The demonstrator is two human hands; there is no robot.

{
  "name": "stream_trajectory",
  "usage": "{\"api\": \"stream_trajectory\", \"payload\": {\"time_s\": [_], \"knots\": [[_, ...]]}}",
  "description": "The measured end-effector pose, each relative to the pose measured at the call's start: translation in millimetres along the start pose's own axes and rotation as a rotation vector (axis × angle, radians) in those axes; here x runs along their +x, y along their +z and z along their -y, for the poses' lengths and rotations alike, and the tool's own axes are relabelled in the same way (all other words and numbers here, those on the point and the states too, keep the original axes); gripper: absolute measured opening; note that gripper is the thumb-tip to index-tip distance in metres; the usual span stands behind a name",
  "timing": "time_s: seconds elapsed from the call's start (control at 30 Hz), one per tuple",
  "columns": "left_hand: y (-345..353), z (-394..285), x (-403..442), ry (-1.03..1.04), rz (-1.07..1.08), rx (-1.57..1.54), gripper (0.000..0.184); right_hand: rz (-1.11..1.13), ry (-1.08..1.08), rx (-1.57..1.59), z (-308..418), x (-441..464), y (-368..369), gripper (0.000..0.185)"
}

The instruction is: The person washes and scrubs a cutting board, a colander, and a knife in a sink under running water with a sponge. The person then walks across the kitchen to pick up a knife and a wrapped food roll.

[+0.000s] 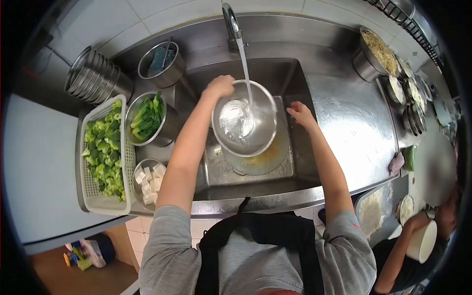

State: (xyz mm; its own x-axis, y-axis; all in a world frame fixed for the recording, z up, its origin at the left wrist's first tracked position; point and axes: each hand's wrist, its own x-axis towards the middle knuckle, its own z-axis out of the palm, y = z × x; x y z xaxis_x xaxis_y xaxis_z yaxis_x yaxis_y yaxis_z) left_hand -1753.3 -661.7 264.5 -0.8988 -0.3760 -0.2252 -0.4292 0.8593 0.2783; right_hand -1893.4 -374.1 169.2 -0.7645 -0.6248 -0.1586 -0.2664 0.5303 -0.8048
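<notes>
A round metal bowl (pixel 244 118) is in the sink (pixel 246 189), below the faucet (pixel 230 22), and a stream of water runs into it. My left hand (pixel 220 86) grips the bowl's upper left rim with its fingers closed. To the right of the bowl, my right hand (pixel 301 115) is off the rim, with its fingers apart and nothing in them. Under the bowl, yellowish water or residue shows on a round pale surface near the sink's bottom.
Left of the sink are a basket of broccoli (pixel 105 152), a pot of leafy greens (pixel 147 118), white cubes (pixel 150 183), a pot with a blue cloth (pixel 162 60) and stacked pots (pixel 96 76). A food-filled pot (pixel 377 51) stands back right. Another person's arm (pixel 403 250) is lower right.
</notes>
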Motion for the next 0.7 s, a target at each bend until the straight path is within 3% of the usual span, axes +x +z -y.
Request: {"api": "stream_trajectory", "payload": {"time_s": [0.07, 0.13, 0.17, 0.2, 0.23, 0.3, 0.33, 0.37, 0.4, 0.5, 0.6, 0.7], "knots": [[-8, -30, -11, 0.11, -0.118, -0.124, 0.026, 0.028, -0.167, -0.029, 14, 21, 8, 0.053], [-12, -56, -16, 0.235, -0.212, -0.283, 0.026, 0.345, 0.054, 0.105, 63, 10, -13, 0.055], [-14, -61, -21, 0.346, -0.274, -0.352, 0.027, 0.395, 0.078, 0.073, 75, 6, -21, 0.051], [-14, -64, -25, 0.434, -0.353, -0.389, 0.03, 0.309, -0.076, 0.008, 79, 3, -28, 0.04], [-18, -77, -38, 0.398, -0.42, -0.455, 0.026, -0.087, -0.626, -0.262, 47, 26, -14, 0.037], [-18, -97, -60, 0.325, -0.632, -0.636, 0.025, -0.067, -0.539, -0.356, 92, -11, -58, 0.057], [-19, -105, -75, 0.401, -0.824, -0.451, 0.032, -0.115, -0.629, -0.423, 105, -29, -80, 0.061], [-18, -109, -94, 0.37, -0.817, -0.366, 0.042, -0.089, -0.627, -0.551, 118, -44, -104, 0.061], [-5, -107, -103, 0.327, -0.839, -0.288, 0.053, -0.158, -0.758, -0.571, 122, -52, -126, 0.062], [57, -84, -133, 0.153, -0.499, -0.293, 0.09, -0.225, -0.974, -0.686, 140, -88, -199, 0.064], [86, -80, -170, -0.066, -0.159, -0.299, 0.087, -0.295, -1.155, -0.888, 160, -128, -274, 0.066], [103, -76, -198, -0.174, -0.173, -0.369, 0.078, -0.53, -1.308, -0.914, 167, -166, -353, 0.056]]}}
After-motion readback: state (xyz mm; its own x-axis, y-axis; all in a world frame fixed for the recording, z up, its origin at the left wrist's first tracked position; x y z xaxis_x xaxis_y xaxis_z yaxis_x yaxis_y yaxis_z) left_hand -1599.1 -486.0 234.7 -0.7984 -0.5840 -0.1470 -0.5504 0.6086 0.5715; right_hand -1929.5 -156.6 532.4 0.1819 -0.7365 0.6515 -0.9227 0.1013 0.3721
